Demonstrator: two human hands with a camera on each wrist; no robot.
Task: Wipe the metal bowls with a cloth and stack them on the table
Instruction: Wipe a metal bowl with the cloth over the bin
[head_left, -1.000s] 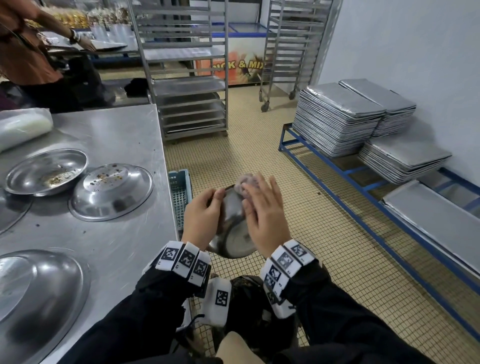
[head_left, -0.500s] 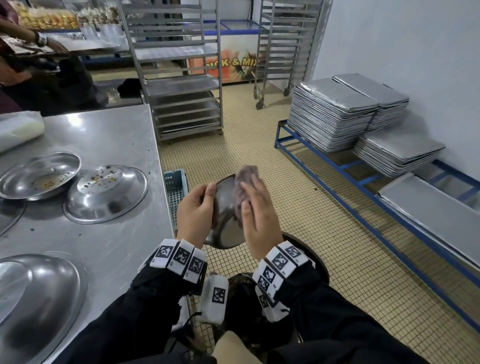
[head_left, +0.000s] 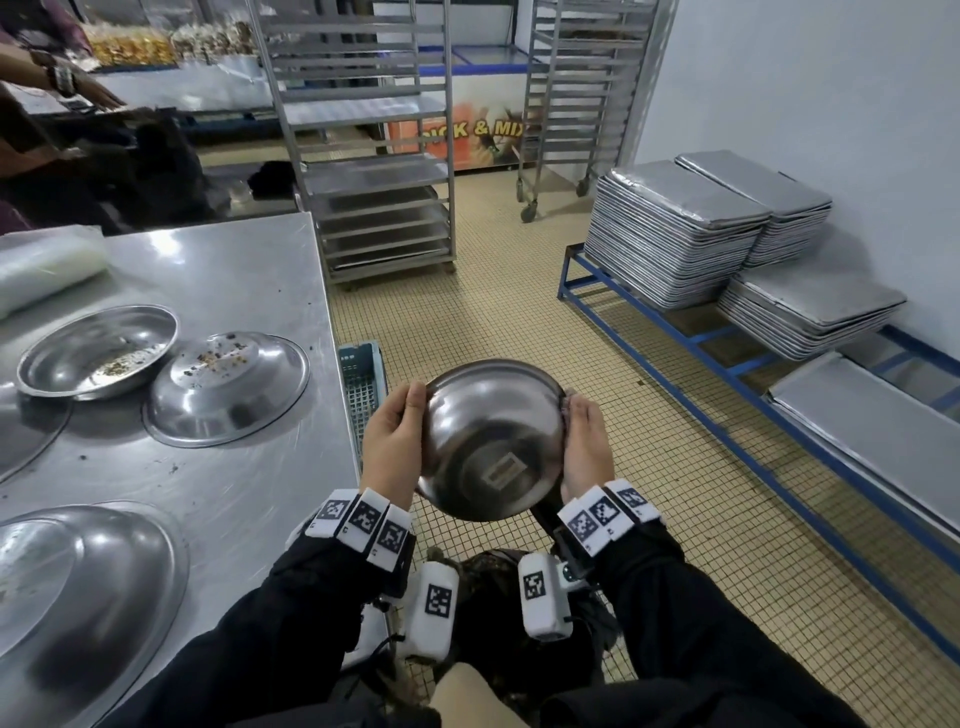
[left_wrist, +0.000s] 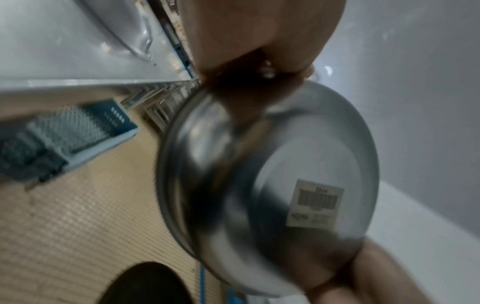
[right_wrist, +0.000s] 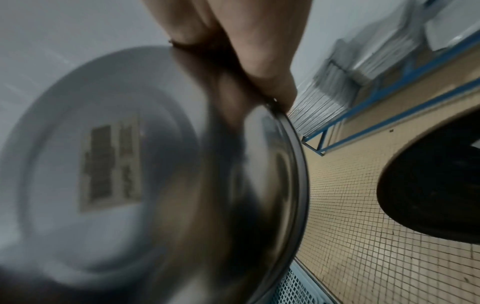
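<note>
Both hands are holding a metal bowl over the floor beside the table.

Head view: the left hand (head_left: 390, 441) and right hand (head_left: 586, 442) are clasping the bowl (head_left: 491, 441) by opposite rims, underside facing the camera, right of the table (head_left: 249, 312). Left wrist: a label (left_wrist: 315, 203) is showing on the base. Right wrist: fingers (right_wrist: 262, 61) are curling over the rim.
</note>
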